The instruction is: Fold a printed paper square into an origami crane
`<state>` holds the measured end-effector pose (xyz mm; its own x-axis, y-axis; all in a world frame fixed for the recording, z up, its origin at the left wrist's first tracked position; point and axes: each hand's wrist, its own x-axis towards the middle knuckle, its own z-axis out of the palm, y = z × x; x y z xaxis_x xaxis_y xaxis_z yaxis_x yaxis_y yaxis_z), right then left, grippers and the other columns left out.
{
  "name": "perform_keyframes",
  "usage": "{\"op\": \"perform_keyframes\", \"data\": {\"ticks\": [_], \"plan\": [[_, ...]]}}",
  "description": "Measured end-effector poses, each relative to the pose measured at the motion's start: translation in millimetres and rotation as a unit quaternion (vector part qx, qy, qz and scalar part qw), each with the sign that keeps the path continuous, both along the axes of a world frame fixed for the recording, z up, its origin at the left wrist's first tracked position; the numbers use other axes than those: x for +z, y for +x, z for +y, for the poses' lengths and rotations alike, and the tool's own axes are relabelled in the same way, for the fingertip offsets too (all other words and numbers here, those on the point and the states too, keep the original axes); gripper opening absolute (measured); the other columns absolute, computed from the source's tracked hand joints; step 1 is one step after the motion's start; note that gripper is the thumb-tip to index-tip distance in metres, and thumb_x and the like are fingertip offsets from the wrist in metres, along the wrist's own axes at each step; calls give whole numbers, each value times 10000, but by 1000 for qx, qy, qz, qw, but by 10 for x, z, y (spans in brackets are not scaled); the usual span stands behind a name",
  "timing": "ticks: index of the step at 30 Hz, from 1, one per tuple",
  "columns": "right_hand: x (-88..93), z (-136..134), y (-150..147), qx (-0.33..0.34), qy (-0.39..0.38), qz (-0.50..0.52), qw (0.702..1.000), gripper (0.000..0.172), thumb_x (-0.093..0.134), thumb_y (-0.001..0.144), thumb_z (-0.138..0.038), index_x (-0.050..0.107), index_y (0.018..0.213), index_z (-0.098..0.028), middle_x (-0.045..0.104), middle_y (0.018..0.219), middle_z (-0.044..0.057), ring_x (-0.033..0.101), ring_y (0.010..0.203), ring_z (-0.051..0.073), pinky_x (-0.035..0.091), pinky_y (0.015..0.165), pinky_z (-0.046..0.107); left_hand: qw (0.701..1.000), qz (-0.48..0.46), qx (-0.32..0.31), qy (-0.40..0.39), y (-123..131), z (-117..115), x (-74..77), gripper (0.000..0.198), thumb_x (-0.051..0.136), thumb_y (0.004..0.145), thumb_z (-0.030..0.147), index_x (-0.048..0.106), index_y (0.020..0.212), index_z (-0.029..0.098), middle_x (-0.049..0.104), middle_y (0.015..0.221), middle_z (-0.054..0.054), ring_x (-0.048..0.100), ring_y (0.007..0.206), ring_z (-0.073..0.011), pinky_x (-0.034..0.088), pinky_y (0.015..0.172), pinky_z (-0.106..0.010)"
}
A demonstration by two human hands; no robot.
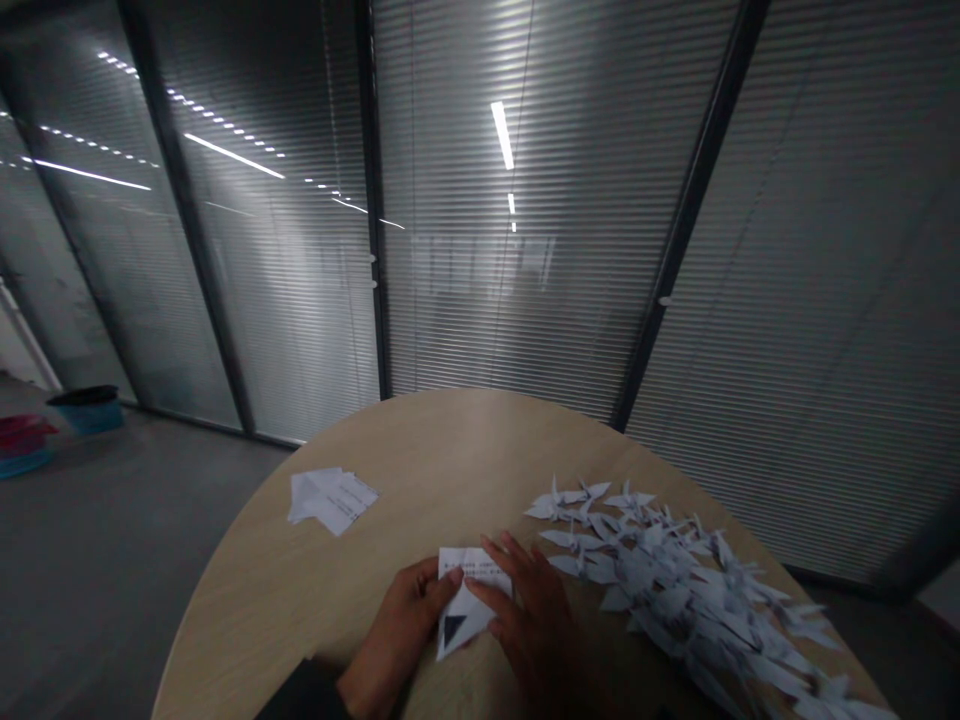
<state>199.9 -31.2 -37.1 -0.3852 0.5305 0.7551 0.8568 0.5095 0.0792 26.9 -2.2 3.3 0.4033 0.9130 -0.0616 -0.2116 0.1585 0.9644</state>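
Observation:
A partly folded piece of white paper (pixel 478 598) with printed text and a dark triangular patch near its lower tip is held just over the near part of the table. My left hand (pixel 401 625) grips its left edge, with the thumb on top and the other fingers behind. From the right, my right hand (pixel 534 610) reaches over the paper with fingers spread, the fingertips lying on its surface. The right side of the paper is partly covered by those fingers. Close to my right hand lies a large group of folded paper cranes (pixel 675 580).
A few flat printed paper sheets (pixel 334 498) overlap on the left of the round wooden table (pixel 465 450). Glass partitions with blinds (pixel 510 320) stand behind it. On the floor at the far left are a blue bucket (pixel 91 412) and a red basin (pixel 22 434).

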Motion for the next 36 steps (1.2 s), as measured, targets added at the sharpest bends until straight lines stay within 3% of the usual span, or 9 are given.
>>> {"op": "perform_keyframes", "data": {"ticks": [5, 12, 16, 24, 28, 32, 36], "plan": [[113, -35, 11, 28, 32, 20, 999, 225, 393, 948, -194, 603, 1010, -247, 626, 1214, 26, 462, 1258, 183, 353, 1072, 433, 1000, -20, 12, -7, 6, -2, 51, 401, 767, 648, 451, 738, 827, 93, 709, 725, -90, 593, 615, -181, 438, 626, -261], [319, -69, 31, 48, 87, 36, 994, 244, 396, 948, -163, 625, 898, -232, 705, 1030, -3, 560, 1141, 131, 276, 1119, 328, 994, -82, 56, -40, 3, 7, 39, 365, 775, 666, 385, 726, 875, 90, 739, 827, -119, 657, 704, -215, 463, 618, -253], [292, -52, 66, 38, 62, 13, 997, 255, 389, 946, -153, 633, 954, -229, 714, 1045, 2, 577, 1122, 148, 309, 1096, 374, 986, -123, 75, -81, 2, 10, 37, 338, 815, 629, 319, 725, 850, 79, 747, 837, -136, 683, 708, -226, 484, 577, -242], [313, -76, 89, 31, 67, -16, 997, 302, 374, 927, -111, 626, 1060, -210, 720, 1056, 14, 607, 1097, 153, 395, 1046, 371, 973, -167, 97, -128, 8, -4, 102, 200, 724, 739, 136, 702, 927, 73, 754, 864, -135, 702, 646, -185, 537, 545, -206], [252, -58, 68, 35, 43, -8, 998, 296, 376, 939, -142, 626, 1082, -210, 706, 1100, 15, 589, 1128, 154, 374, 1062, 360, 969, -174, 108, -136, 12, -1, 99, 211, 691, 765, 106, 682, 973, 68, 754, 857, -132, 706, 626, -176, 529, 489, -176], [159, -28, 46, 30, 46, 43, 998, 279, 399, 915, -112, 638, 1023, -211, 716, 1068, 20, 593, 1122, 152, 341, 1089, 395, 969, -179, 101, -137, 9, -3, 95, 247, 708, 757, 116, 669, 995, 62, 750, 888, -144, 715, 653, -188, 541, 498, -177], [161, -35, 69, 31, 6, -7, 999, 276, 440, 890, -109, 607, 1090, -200, 695, 1124, 39, 581, 1149, 189, 417, 1039, 445, 969, -174, 102, -141, 12, -20, 136, 220, 674, 780, 95, 659, 997, 59, 737, 957, -161, 720, 744, -210, 574, 577, -205]]}}
